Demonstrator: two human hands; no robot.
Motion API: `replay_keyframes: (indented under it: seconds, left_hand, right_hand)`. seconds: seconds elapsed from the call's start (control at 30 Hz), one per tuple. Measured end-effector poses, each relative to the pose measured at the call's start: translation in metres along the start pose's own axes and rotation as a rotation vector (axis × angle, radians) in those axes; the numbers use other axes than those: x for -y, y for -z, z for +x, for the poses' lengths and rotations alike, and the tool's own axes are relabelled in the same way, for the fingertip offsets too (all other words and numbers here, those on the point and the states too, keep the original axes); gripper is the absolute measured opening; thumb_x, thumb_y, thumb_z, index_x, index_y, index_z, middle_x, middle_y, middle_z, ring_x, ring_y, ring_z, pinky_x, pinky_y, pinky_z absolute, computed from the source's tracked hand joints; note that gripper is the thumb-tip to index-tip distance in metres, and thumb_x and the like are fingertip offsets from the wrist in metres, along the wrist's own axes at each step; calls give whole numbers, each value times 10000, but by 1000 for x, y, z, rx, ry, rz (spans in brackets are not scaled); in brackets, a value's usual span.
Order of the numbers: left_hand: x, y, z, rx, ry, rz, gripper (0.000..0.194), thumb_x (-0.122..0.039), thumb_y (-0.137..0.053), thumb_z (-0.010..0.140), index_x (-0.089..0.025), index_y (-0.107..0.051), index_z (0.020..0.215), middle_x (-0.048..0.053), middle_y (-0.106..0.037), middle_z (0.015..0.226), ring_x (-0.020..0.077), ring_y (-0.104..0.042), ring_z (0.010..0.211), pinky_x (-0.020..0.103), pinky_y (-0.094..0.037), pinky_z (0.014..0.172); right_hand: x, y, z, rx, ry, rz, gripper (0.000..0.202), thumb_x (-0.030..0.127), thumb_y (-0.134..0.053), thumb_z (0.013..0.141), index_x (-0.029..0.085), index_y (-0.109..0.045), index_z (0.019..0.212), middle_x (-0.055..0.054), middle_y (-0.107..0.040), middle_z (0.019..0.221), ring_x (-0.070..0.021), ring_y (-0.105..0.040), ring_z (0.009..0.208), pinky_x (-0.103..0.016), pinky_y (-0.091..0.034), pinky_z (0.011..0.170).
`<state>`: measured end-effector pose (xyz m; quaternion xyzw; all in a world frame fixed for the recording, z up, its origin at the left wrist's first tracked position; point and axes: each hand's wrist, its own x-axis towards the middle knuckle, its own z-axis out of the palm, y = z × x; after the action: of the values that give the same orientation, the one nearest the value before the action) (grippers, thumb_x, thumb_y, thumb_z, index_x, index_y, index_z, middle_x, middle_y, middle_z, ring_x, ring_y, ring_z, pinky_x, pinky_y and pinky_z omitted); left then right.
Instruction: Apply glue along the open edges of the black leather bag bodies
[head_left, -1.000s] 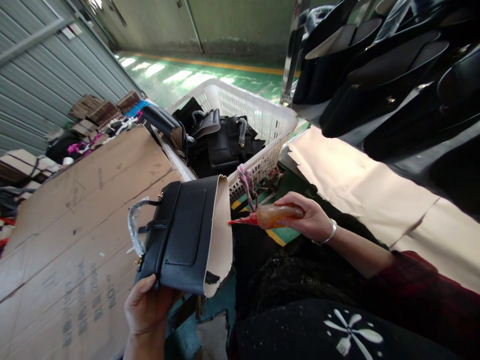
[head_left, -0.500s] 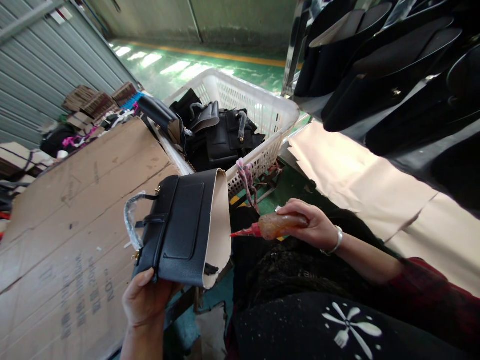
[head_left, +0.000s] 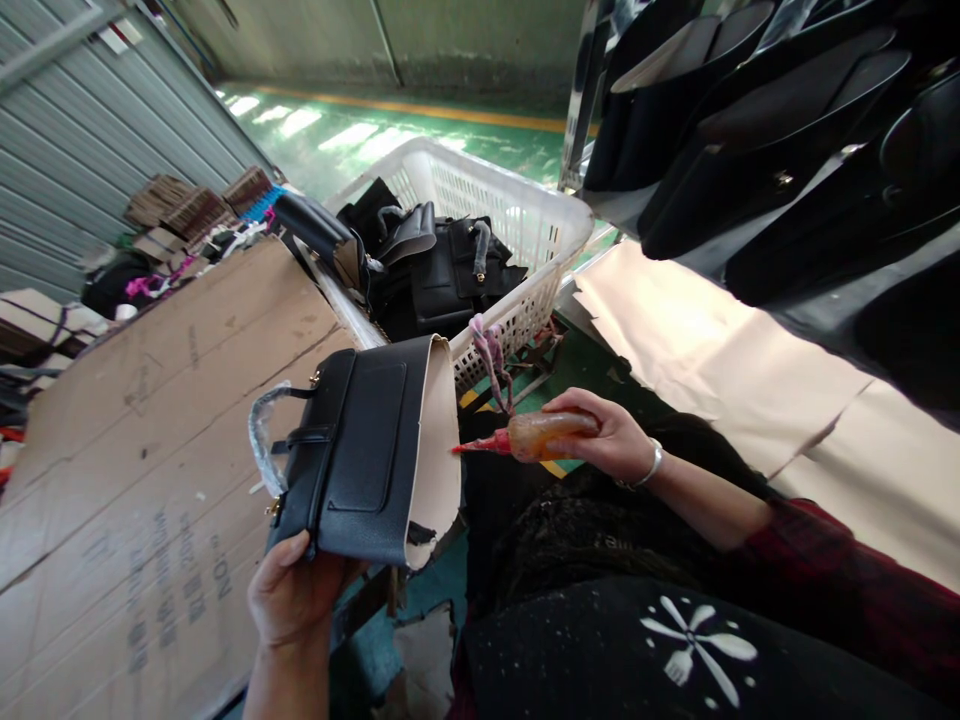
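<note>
My left hand point(head_left: 296, 590) grips a black handbag point(head_left: 367, 440) by its lower left side, thumb on the front and the other fingers hidden beneath. The bag lies tilted, its open end with the beige lining point(head_left: 436, 440) facing right. A plastic-wrapped handle point(head_left: 262, 435) arches off its left side. Wrapped round a squeeze bottle of amber liquid, probably glue point(head_left: 551, 436), is my right hand point(head_left: 611, 435). The bottle's red nozzle point(head_left: 484, 443) points left, its tip at the lining's edge; whether it touches I cannot tell.
Behind the bag stands a white plastic basket point(head_left: 510, 195) holding several black bags. A cardboard-covered table point(head_left: 187, 400) extends on the left. At right, a rack holds black bags point(head_left: 750, 150) above beige sheets point(head_left: 697, 320). A pink cloth strip point(head_left: 489, 350) hangs from the basket.
My right hand has moved slightly left and up with the bottle, bringing the nozzle tip to the lining's edge. The bag and my left hand are almost unmoved.
</note>
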<state>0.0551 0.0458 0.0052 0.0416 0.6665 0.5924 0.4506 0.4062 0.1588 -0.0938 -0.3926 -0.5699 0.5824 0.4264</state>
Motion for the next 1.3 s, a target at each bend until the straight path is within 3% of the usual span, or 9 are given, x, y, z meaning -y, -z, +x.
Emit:
replay_keyframes:
  seconds: [0.2, 0.43, 0.53, 0.73, 0.87, 0.97, 1.1, 1.3]
  left_hand:
    - [0, -4, -3, -1, -65, 33, 767, -322, -612, 576, -316, -651, 1342, 68, -752, 1196, 383, -685, 1113, 537, -599, 864]
    - [1, -3, -4, -3, -38, 43, 778, -332, -614, 573, -321, -645, 1350, 72, -746, 1211, 392, -680, 1124, 557, -593, 865]
    - [3, -4, -5, -18, -35, 43, 807, -331, -624, 561, -313, -635, 1368, 82, -743, 1217, 404, -680, 1120, 565, -595, 860]
    - [7, -1, -3, 19, -62, 14, 809, -323, -648, 576, -280, -632, 1383, 102, -737, 1229, 409, -683, 1116, 573, -583, 899]
    - [7, -3, -5, 20, -82, 2, 830, -318, -646, 575, -292, -611, 1404, 89, -725, 1259, 406, -666, 1157, 591, -541, 974]
    - [5, -5, -8, 14, -39, 0, 842, -324, -642, 570, -300, -601, 1411, 85, -720, 1271, 415, -644, 1191, 615, -517, 996]
    - [5, -3, -9, 64, -83, 13, 824, -330, -643, 589, -294, -599, 1411, 89, -722, 1262, 417, -638, 1202, 615, -512, 1003]
    - [7, 3, -6, 87, -90, 27, 768, -305, -645, 626, -305, -617, 1394, 80, -743, 1216, 403, -669, 1154, 592, -543, 968]
  right_hand:
    - [0, -2, -23, 53, -105, 35, 387, 363, -884, 664, 186, -703, 957, -28, -675, 851, -156, -621, 692, -239, -513, 608]
    - [1, -9, -44, 137, -229, 141, 427, 396, -894, 677, 190, -691, 991, -20, -681, 824, -147, -621, 651, -233, -512, 583]
    - [1, -8, -44, 116, -157, 86, 402, 397, -882, 700, 189, -697, 990, -32, -684, 845, -159, -634, 671, -245, -520, 594]
    - [6, -2, -39, -23, 142, -118, 287, 356, -829, 781, 202, -717, 996, -36, -647, 840, -144, -595, 637, -242, -472, 544]
    - [9, -2, -42, 23, 239, -160, 269, 350, -821, 806, 212, -720, 1014, -41, -649, 835, -155, -603, 654, -255, -479, 565]
    - [8, -3, -43, -19, 276, -192, 262, 297, -813, 804, 220, -718, 1036, -37, -643, 838, -152, -599, 661, -251, -473, 569]
    - [8, -5, -39, -111, 218, -158, 281, 279, -814, 783, 216, -711, 1036, -45, -650, 879, -153, -603, 671, -251, -474, 564]
    - [10, -13, -42, -30, -46, -20, 362, 391, -867, 692, 197, -713, 957, -41, -666, 831, -168, -602, 671, -264, -494, 579]
